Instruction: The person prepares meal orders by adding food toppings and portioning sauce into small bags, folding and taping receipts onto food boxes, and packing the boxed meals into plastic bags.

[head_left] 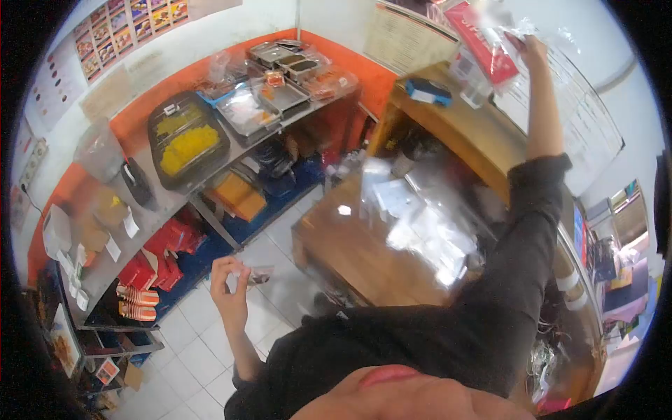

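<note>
My left hand is raised above the tiled floor, thumb and fingers pinched on a small clear packet with something dark in it. Its contents are too small to make out. At the upper right, my right arm stretches up over a wooden shelf unit. There my right hand is closed at the edge of a red printed plastic bag with a clear wrapping. Glare and blur partly hide those fingertips. Beside the bag, on the shelf top, is a blue and black box.
On the left, a metal counter bears a black tray of yellow food, metal pans and papers. Red packaging sits beneath it. A wooden table in front of me carries shiny plastic packs.
</note>
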The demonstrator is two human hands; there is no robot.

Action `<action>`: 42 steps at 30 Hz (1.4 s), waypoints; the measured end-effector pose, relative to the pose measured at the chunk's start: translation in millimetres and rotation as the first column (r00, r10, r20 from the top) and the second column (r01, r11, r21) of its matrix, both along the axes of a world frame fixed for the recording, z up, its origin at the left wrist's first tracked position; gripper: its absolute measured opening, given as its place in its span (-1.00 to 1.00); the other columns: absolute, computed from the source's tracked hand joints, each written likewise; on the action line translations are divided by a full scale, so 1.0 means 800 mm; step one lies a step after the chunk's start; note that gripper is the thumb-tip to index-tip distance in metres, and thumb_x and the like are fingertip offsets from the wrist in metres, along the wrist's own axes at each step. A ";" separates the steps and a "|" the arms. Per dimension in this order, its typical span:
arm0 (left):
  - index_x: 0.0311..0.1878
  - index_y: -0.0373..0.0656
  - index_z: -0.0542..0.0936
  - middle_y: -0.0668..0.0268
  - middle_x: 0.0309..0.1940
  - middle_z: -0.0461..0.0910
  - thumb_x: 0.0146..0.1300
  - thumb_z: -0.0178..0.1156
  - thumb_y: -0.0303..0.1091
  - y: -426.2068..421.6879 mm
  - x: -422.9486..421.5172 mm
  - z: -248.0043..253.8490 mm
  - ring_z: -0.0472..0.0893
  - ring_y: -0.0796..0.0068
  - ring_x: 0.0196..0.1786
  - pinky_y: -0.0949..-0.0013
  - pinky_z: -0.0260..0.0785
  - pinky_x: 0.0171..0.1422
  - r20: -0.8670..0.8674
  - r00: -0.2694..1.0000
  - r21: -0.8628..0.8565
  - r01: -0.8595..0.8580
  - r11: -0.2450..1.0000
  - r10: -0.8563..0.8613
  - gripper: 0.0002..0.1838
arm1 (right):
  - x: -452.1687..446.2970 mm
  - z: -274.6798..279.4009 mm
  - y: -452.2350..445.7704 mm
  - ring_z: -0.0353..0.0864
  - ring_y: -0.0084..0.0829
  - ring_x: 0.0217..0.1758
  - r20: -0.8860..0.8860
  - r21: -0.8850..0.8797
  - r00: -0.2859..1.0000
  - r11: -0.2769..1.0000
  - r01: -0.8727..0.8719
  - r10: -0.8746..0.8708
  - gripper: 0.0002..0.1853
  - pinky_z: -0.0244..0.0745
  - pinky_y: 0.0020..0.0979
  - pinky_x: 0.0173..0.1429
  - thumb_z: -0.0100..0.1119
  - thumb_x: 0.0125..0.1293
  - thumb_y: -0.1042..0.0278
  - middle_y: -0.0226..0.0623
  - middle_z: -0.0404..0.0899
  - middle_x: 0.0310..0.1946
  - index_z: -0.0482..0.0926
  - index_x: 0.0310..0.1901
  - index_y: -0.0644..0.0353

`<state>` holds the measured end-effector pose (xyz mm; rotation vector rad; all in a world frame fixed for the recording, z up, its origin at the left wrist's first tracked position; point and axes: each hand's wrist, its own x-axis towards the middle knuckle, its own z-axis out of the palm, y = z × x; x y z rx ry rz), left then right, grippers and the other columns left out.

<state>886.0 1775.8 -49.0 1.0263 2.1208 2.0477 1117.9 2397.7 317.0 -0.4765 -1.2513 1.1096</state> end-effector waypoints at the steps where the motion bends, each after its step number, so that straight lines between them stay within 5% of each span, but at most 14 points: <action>1: -0.39 -0.23 0.52 0.26 -0.28 0.47 0.05 0.29 -0.54 -0.004 -0.010 -0.001 0.45 0.40 -0.15 0.41 0.24 0.02 -0.016 0.999 -0.004 -0.052 0.999 0.052 -0.89 | -0.029 -0.009 0.020 0.55 0.42 -0.27 -0.092 0.015 0.996 1.000 0.010 -0.008 -0.72 0.73 0.04 -0.19 -0.27 0.09 0.76 0.40 0.28 -0.09 0.08 -0.17 0.81; 3: -0.42 -0.23 0.51 0.26 -0.32 0.48 0.03 0.30 -0.55 -0.015 -0.031 -0.015 0.46 0.39 -0.17 0.40 0.24 0.01 0.007 0.995 -0.014 -0.103 0.995 0.104 -0.88 | -0.078 -0.031 0.049 0.54 0.44 -0.26 -0.116 0.070 0.993 0.998 -0.006 0.014 -0.56 0.74 0.04 -0.28 -0.26 0.05 0.81 0.44 0.24 -0.08 -0.09 -0.05 0.92; 6: -0.47 -0.24 0.50 0.25 -0.36 0.48 0.00 0.32 -0.57 -0.025 -0.064 -0.020 0.46 0.39 -0.18 0.39 0.24 0.01 -0.024 0.975 -0.095 -0.224 0.970 0.222 -0.85 | -0.139 -0.078 0.083 0.57 0.36 -0.26 -0.062 0.082 0.993 0.991 0.103 -0.098 -0.52 0.73 0.07 -0.30 -0.21 0.05 0.81 0.42 0.21 0.02 -0.04 0.01 0.87; 9: -0.49 -0.24 0.49 0.24 -0.36 0.47 0.00 0.31 -0.58 -0.029 -0.095 -0.006 0.46 0.38 -0.19 0.37 0.24 0.01 -0.084 0.945 -0.182 -0.327 0.928 0.316 -0.85 | -0.161 -0.116 0.136 0.64 0.11 -0.24 0.094 0.273 0.926 0.904 0.328 -0.365 -0.57 0.72 -0.08 -0.24 -0.05 0.05 0.76 0.19 0.40 -0.01 0.23 0.00 0.75; 10: -0.49 -0.24 0.47 0.25 -0.36 0.46 0.01 0.30 -0.58 -0.028 -0.107 -0.002 0.45 0.39 -0.19 0.36 0.23 0.03 -0.095 0.928 -0.203 -0.374 0.905 0.362 -0.84 | -0.155 -0.129 0.158 0.65 -0.02 -0.23 0.316 0.469 0.756 0.787 0.401 -0.573 -0.60 0.66 -0.14 -0.22 0.06 0.02 0.72 0.08 0.50 -0.09 0.34 -0.04 0.65; 13: -0.49 -0.24 0.46 0.26 -0.35 0.45 0.03 0.29 -0.58 -0.018 -0.147 0.000 0.44 0.40 -0.20 0.36 0.22 0.04 -0.067 0.914 -0.143 -0.406 0.903 0.401 -0.84 | -0.141 -0.170 0.220 0.65 -0.13 -0.23 0.470 0.692 0.404 0.612 0.382 -0.784 -0.66 0.59 -0.19 -0.18 0.17 -0.02 0.64 -0.01 0.60 -0.19 0.48 -0.13 0.52; 19: -0.49 -0.26 0.46 0.27 -0.33 0.46 0.03 0.29 -0.58 0.056 -0.211 0.006 0.45 0.43 -0.19 0.41 0.26 0.00 -0.015 0.930 -0.180 -0.365 0.914 0.368 -0.84 | -0.094 -0.222 0.345 0.62 -0.06 -0.27 0.604 0.640 0.281 0.664 0.386 -0.746 -0.77 0.47 -0.15 -0.14 0.27 -0.03 0.39 0.05 0.63 -0.31 0.63 -0.34 0.36; 20: -0.49 -0.26 0.46 0.27 -0.33 0.46 0.02 0.30 -0.58 0.072 -0.218 0.010 0.46 0.43 -0.20 0.42 0.27 -0.02 0.031 0.939 -0.167 -0.334 0.928 0.344 -0.84 | -0.092 -0.226 0.341 0.59 0.01 -0.31 0.509 0.834 -0.115 0.456 0.312 -0.853 -0.76 0.43 -0.11 -0.14 0.27 -0.01 0.32 0.07 0.62 -0.30 0.64 -0.38 0.35; 23: -0.49 -0.27 0.47 0.26 -0.33 0.47 0.01 0.30 -0.59 0.102 -0.244 0.011 0.47 0.44 -0.23 0.45 0.30 -0.08 -0.076 0.968 -0.172 -0.247 0.953 0.238 -0.84 | -0.056 -0.246 0.390 0.61 -0.07 -0.36 0.298 0.942 -0.076 0.280 0.185 -0.952 -0.76 0.39 -0.08 -0.20 0.18 0.01 0.28 -0.01 0.64 -0.39 0.64 -0.57 0.32; 25: -0.51 -0.26 0.47 0.26 -0.34 0.47 0.00 0.31 -0.59 0.116 -0.257 0.017 0.47 0.43 -0.24 0.44 0.30 -0.08 -0.040 0.970 -0.175 -0.243 0.954 0.240 -0.83 | -0.050 -0.252 0.377 0.60 -0.14 -0.29 0.531 0.823 -0.087 0.489 0.288 -0.843 -0.75 0.40 -0.14 -0.10 0.13 0.07 0.27 -0.02 0.64 -0.35 0.64 -0.49 0.31; 31: -0.44 -0.26 0.54 0.28 -0.35 0.50 0.01 0.36 -0.50 0.110 -0.297 0.004 0.47 0.40 -0.24 0.36 0.32 -0.03 -0.127 0.979 -0.203 -0.185 0.962 0.162 -0.84 | -0.143 -0.330 0.273 0.57 -0.19 -0.19 0.652 0.718 0.039 0.633 0.289 -0.757 -0.76 0.39 -0.17 -0.02 0.09 0.16 0.27 -0.07 0.61 -0.25 0.60 -0.33 0.30; 36: -0.41 -0.19 0.58 0.33 -0.32 0.51 -0.02 0.39 -0.48 0.049 -0.321 0.001 0.46 0.45 -0.27 0.38 0.27 -0.14 0.022 0.955 -0.223 -0.282 0.933 0.294 -0.85 | -0.248 -0.378 0.172 0.55 -0.23 -0.10 0.691 0.681 0.134 0.702 0.210 -0.710 -0.74 0.38 -0.20 0.05 0.06 0.23 0.27 -0.11 0.58 -0.16 0.56 -0.20 0.29; 38: -0.41 -0.13 0.60 0.37 -0.31 0.52 -0.02 0.39 -0.45 0.011 -0.348 -0.007 0.48 0.46 -0.26 0.39 0.17 -0.17 -0.233 0.921 -0.223 -0.364 0.904 0.313 -0.87 | -0.291 -0.385 0.097 0.54 -0.24 -0.07 0.683 0.677 0.188 0.708 0.201 -0.706 -0.73 0.37 -0.21 0.07 0.04 0.26 0.27 -0.12 0.57 -0.12 0.55 -0.14 0.28; 42: -0.48 -0.07 0.57 0.46 -0.35 0.54 -0.06 0.41 -0.33 -0.066 -0.397 -0.025 0.51 0.48 -0.24 0.37 0.11 -0.12 -0.264 0.869 -0.270 -0.482 0.834 0.418 -0.83 | -0.379 -0.397 -0.074 0.52 -0.27 0.00 0.697 0.623 0.373 0.775 0.107 -0.612 -0.70 0.37 -0.23 0.12 0.02 0.31 0.27 -0.15 0.55 -0.05 0.52 -0.04 0.27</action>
